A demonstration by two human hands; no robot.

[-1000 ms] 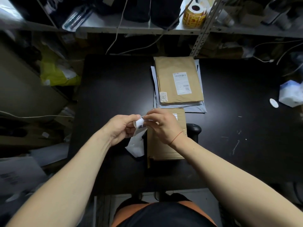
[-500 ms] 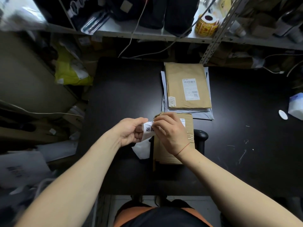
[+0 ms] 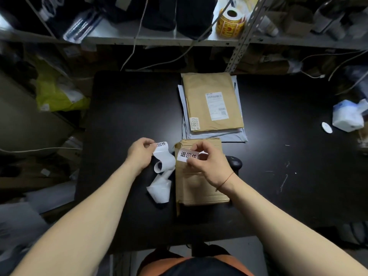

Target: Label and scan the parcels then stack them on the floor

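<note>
Head view: the right hand (image 3: 207,166) pinches a white label (image 3: 187,155) printed with black characters over the far left corner of the cardboard parcel (image 3: 199,188), which lies near the middle of the black table (image 3: 129,116); contact between label and cardboard cannot be confirmed. The left hand (image 3: 140,154), just left of the parcel, grips the top of a curling white label strip (image 3: 162,170) that trails down to the table. Farther back, a brown envelope (image 3: 211,102) lies on top of grey mailers (image 3: 235,136).
</note>
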